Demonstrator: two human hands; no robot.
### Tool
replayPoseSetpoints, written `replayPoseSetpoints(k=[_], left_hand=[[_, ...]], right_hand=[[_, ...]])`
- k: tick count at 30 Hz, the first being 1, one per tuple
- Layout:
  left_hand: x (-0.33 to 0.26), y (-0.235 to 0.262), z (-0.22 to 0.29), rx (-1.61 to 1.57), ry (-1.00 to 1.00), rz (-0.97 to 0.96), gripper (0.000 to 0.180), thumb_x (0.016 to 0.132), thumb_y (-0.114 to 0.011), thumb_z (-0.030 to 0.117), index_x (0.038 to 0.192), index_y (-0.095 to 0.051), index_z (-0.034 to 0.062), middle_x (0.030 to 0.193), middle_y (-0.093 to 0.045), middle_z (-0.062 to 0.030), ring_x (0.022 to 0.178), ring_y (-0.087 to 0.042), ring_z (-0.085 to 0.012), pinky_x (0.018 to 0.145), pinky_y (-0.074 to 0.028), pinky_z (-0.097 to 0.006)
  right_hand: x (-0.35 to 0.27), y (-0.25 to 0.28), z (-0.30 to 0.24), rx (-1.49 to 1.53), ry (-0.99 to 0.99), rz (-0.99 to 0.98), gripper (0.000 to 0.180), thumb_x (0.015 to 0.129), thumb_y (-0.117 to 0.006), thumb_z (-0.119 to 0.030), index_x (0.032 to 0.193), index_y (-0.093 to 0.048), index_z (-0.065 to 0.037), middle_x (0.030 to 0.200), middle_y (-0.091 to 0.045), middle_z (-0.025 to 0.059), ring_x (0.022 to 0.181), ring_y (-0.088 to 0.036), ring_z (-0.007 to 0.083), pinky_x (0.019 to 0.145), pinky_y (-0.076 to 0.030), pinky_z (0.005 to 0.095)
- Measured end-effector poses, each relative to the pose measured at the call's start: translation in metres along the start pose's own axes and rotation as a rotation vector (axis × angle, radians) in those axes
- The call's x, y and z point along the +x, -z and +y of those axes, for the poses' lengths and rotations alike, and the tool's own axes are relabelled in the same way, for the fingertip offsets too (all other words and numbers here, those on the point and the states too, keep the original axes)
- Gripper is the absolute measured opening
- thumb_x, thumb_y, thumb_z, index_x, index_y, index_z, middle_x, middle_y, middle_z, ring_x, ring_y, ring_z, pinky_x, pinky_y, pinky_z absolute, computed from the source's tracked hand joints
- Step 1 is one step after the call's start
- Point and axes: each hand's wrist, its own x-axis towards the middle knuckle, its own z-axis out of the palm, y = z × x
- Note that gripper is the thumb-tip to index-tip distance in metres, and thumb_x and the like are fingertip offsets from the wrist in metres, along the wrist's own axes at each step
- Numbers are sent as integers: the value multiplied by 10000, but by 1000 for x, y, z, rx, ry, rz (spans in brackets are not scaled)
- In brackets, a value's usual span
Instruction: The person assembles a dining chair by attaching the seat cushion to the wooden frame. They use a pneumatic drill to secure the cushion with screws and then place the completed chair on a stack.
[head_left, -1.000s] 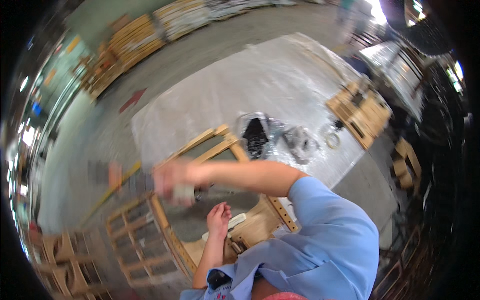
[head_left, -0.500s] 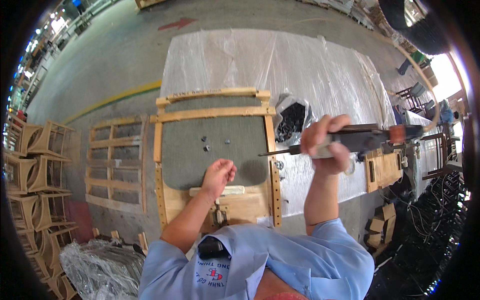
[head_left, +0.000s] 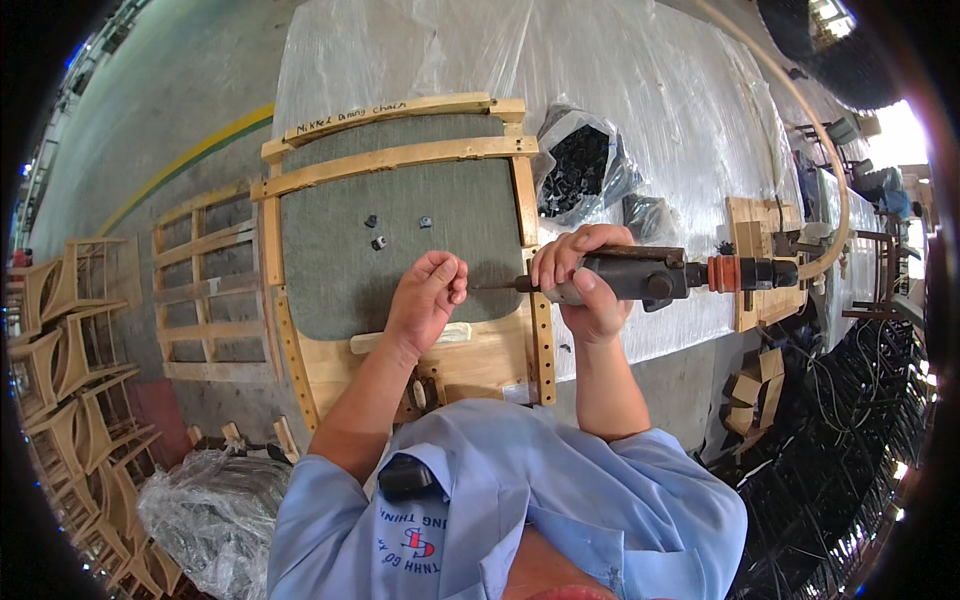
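Note:
My right hand (head_left: 585,285) grips a dark pneumatic screwdriver (head_left: 650,278), held sideways with its long thin bit pointing left. The bit's tip reaches close to my left hand (head_left: 430,300), whose fingers are curled together in a pinch. What they hold, if anything, is too small to make out. Beneath both hands lies a grey fabric-covered panel (head_left: 400,280) inside a wooden frame jig (head_left: 395,155). Several small dark plastic pieces (head_left: 378,243) rest on the panel, beyond my left hand. A pale wooden bar (head_left: 410,337) sits by the panel's near edge.
An open plastic bag of black parts (head_left: 578,165) stands right of the jig on a film-covered surface (head_left: 690,130). A hose (head_left: 838,180) runs from the screwdriver. Left are a wooden pallet (head_left: 210,285) and stacked chair frames (head_left: 75,330); a carton (head_left: 757,390) lies at right.
The screwdriver has come left and nearer to my left hand, its bit now by the fingertips. The view has shifted, so the jig appears higher and further left.

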Motion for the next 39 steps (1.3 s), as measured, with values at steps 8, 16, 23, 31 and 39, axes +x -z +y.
replayPoseSetpoints(k=[8, 16, 23, 31, 39], left_hand=[[0, 22, 16, 40, 89, -58, 167, 1063, -597, 199, 1049, -641, 38, 916, -626, -26, 745, -532, -79, 619, -429, -232], [-3, 7, 16, 363, 99, 132, 258, 1086, -467, 113, 1284, -531, -39, 1038, -656, -128, 816, -637, -149, 741, -560, -289], [-8, 13, 23, 203, 111, 37, 235, 1091, -466, 128, 1249, -556, -20, 1146, -692, -197, 879, -718, -206, 762, -608, -313], [-15, 5, 30, 76, 127, -154, 196, 1067, -576, 185, 1154, -633, 19, 1046, -730, -164, 856, -712, -187, 727, -586, -293], [-15, 2, 29, 99, 114, -131, 166, 1019, -653, 122, 1143, -710, 27, 973, -714, -82, 842, -647, -141, 729, -531, -261]], right_hand=[[14, -5, 5, 7, 77, 16, 309, 935, -684, -128, 1170, -501, -46, 833, -562, 103, 726, -603, 233, 690, -543, 445], [4, -1, 11, 33, 1, 15, 336, 924, -702, -118, 1184, -502, -46, 852, -573, 113, 733, -607, 236, 699, -545, 446], [9, -7, -1, -10, 66, 24, 332, 913, -718, -156, 1155, -520, -44, 814, -563, 109, 709, -601, 239, 684, -542, 439], [11, -11, -9, -31, 86, 57, 317, 887, -680, -178, 1133, -526, -51, 792, -532, 92, 687, -577, 228, 660, -519, 417], [14, -11, -13, -35, 115, 23, 306, 897, -642, -182, 1146, -518, -55, 802, -536, 86, 691, -583, 218, 661, -517, 412]])
